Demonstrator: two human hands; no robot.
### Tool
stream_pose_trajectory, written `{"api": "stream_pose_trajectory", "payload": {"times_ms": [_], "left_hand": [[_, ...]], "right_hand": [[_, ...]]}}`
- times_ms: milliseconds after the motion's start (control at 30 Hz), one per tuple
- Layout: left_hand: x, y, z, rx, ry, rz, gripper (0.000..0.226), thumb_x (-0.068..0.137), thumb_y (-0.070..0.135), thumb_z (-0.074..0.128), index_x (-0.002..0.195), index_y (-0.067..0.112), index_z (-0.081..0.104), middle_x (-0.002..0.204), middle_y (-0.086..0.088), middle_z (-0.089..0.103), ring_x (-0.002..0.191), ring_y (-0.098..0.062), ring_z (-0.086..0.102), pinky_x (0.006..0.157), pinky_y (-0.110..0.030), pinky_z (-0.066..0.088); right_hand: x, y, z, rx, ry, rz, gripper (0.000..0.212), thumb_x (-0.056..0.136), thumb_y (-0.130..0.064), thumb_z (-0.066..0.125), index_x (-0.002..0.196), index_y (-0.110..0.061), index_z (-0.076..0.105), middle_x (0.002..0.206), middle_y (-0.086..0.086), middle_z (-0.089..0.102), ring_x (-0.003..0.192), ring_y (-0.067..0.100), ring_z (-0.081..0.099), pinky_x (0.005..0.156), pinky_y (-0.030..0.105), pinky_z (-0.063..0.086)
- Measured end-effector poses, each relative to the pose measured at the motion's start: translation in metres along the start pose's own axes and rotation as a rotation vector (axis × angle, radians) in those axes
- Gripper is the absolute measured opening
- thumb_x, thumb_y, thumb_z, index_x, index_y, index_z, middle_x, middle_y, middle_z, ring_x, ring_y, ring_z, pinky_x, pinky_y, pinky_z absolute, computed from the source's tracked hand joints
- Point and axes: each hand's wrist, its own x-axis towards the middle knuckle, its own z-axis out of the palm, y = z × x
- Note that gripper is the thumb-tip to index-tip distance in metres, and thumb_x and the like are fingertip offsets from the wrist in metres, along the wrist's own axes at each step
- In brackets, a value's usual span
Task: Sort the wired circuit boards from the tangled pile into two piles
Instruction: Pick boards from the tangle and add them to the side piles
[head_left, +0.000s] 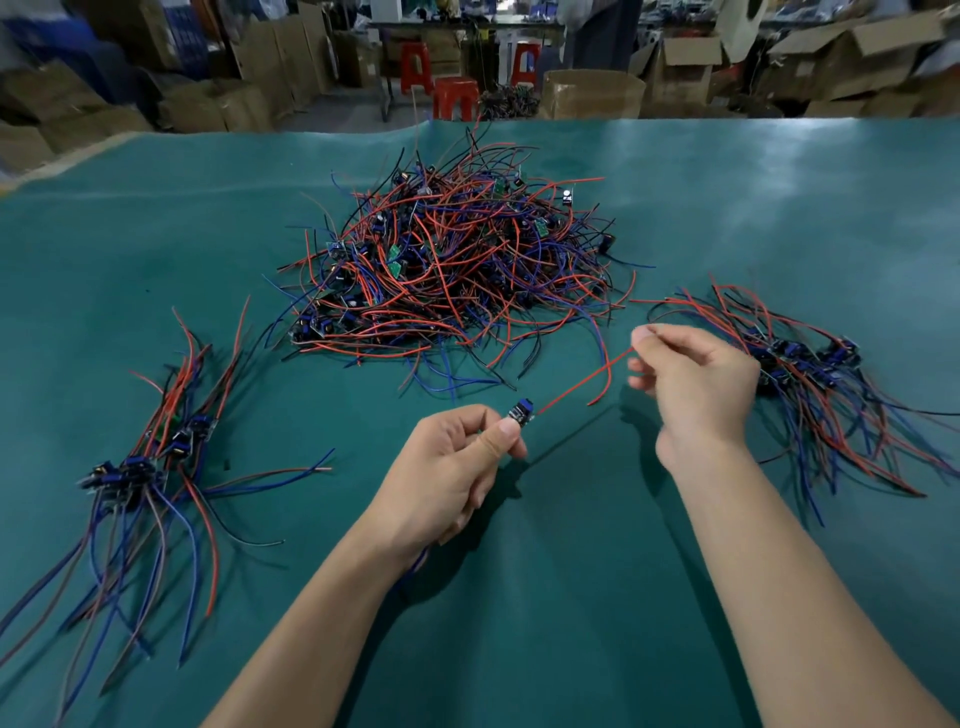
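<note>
Green-covered counter, three groupings of wired circuit boards. Tangled pile: centre of the counter toward its far side, red, blue and black leads heaped with small boards among them. Left pile: near left, boards clustered, leads trailing toward the near edge. Right pile: right side, just behind the right hand, leads fanned outward. Single circuit board: held above the counter between the two sorted piles, pinched between thumb and fingers of the left hand; blue leads show below that wrist. Its red wire runs up and right to the right hand, fingers curled, thumb and forefinger pinching the wire's end. Background: cardboard boxes, red stools.
</note>
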Motion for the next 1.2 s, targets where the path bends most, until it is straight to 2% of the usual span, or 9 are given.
{"api": "stream_pose_trajectory", "payload": {"times_ms": [133, 200, 300, 367, 500, 633, 800, 1100, 1200], "left_hand": [[0.001, 0.000, -0.001, -0.123, 0.108, -0.006, 0.021, 0.104, 0.017, 0.046, 0.093, 0.006, 0.061, 0.056, -0.005, 0.054, 0.031, -0.012, 0.040, 0.030, -0.016, 0.028], [0.003, 0.000, 0.001, -0.207, 0.144, -0.019, 0.018, 0.105, 0.012, 0.043, 0.097, 0.005, 0.058, 0.063, -0.006, 0.060, 0.040, -0.013, 0.051, 0.033, -0.019, 0.035], [0.003, 0.001, 0.003, -0.270, 0.156, -0.009, 0.017, 0.105, 0.009, 0.043, 0.100, 0.000, 0.057, 0.070, -0.010, 0.066, 0.048, -0.014, 0.058, 0.037, -0.019, 0.040], [0.002, 0.002, 0.004, -0.239, 0.147, -0.001, 0.020, 0.104, 0.010, 0.046, 0.100, -0.004, 0.060, 0.074, -0.012, 0.069, 0.051, -0.015, 0.060, 0.039, -0.019, 0.041], [0.001, 0.003, 0.005, -0.159, 0.124, -0.012, 0.030, 0.102, 0.015, 0.052, 0.080, 0.014, 0.072, 0.066, -0.014, 0.067, 0.046, -0.015, 0.059, 0.038, -0.019, 0.040], [-0.002, 0.005, 0.007, -0.041, 0.039, -0.038, 0.024, 0.103, 0.013, 0.050, 0.089, 0.003, 0.066, 0.060, -0.011, 0.065, 0.043, -0.017, 0.058, 0.038, -0.020, 0.041], [-0.006, 0.007, 0.009, 0.075, -0.082, -0.064, 0.025, 0.102, 0.011, 0.050, 0.085, 0.007, 0.067, 0.056, -0.009, 0.064, 0.039, -0.015, 0.056, 0.037, -0.020, 0.041], [-0.008, 0.005, 0.003, 0.279, -0.180, -0.074, 0.025, 0.097, 0.022, 0.055, 0.079, 0.018, 0.073, 0.049, -0.005, 0.060, 0.035, -0.012, 0.048, 0.038, -0.019, 0.038], [-0.007, 0.004, 0.003, 0.216, -0.128, -0.060, 0.023, 0.094, 0.025, 0.055, 0.082, 0.017, 0.073, 0.053, -0.007, 0.063, 0.037, -0.014, 0.050, 0.037, -0.019, 0.038]], "right_hand": [[0.001, -0.008, -0.005, 0.177, 0.124, 0.188, 0.011, 0.098, -0.010, 0.064, 0.087, -0.008, 0.066, 0.070, 0.008, 0.064, 0.047, 0.012, 0.058, 0.046, 0.025, 0.048], [-0.014, -0.010, 0.004, 0.091, -0.093, 0.244, 0.019, 0.097, -0.016, 0.066, 0.082, -0.006, 0.068, 0.063, 0.008, 0.064, 0.045, 0.013, 0.058, 0.042, 0.023, 0.046], [-0.050, -0.008, 0.023, -0.150, -0.625, 0.165, 0.025, 0.090, -0.031, 0.074, 0.081, -0.008, 0.076, 0.069, 0.006, 0.071, 0.055, 0.015, 0.061, 0.049, 0.024, 0.048], [-0.068, -0.005, 0.032, -0.214, -0.768, 0.056, 0.026, 0.087, -0.033, 0.078, 0.081, -0.008, 0.076, 0.068, 0.007, 0.067, 0.058, 0.015, 0.056, 0.056, 0.027, 0.046], [-0.069, -0.006, 0.030, -0.156, -0.713, 0.051, 0.011, 0.082, -0.019, 0.083, 0.078, -0.010, 0.078, 0.068, 0.002, 0.070, 0.064, 0.010, 0.061, 0.059, 0.026, 0.048], [-0.063, -0.011, 0.028, -0.059, -0.636, 0.140, 0.010, 0.082, -0.012, 0.082, 0.074, -0.010, 0.076, 0.068, 0.005, 0.067, 0.061, 0.012, 0.057, 0.057, 0.022, 0.049], [-0.043, -0.018, 0.018, 0.049, -0.452, 0.240, 0.011, 0.083, -0.012, 0.080, 0.082, -0.004, 0.073, 0.076, 0.011, 0.063, 0.061, 0.014, 0.055, 0.056, 0.022, 0.049], [0.000, -0.051, -0.018, 0.446, -0.230, 0.430, 0.013, 0.097, -0.019, 0.065, 0.084, -0.015, 0.067, 0.064, -0.005, 0.067, 0.055, 0.005, 0.062, 0.055, 0.017, 0.052], [0.031, -0.075, -0.050, 0.133, -0.215, 0.201, 0.008, 0.092, -0.016, 0.069, 0.085, -0.014, 0.067, 0.057, -0.005, 0.062, 0.050, 0.007, 0.059, 0.049, 0.017, 0.048]]}}
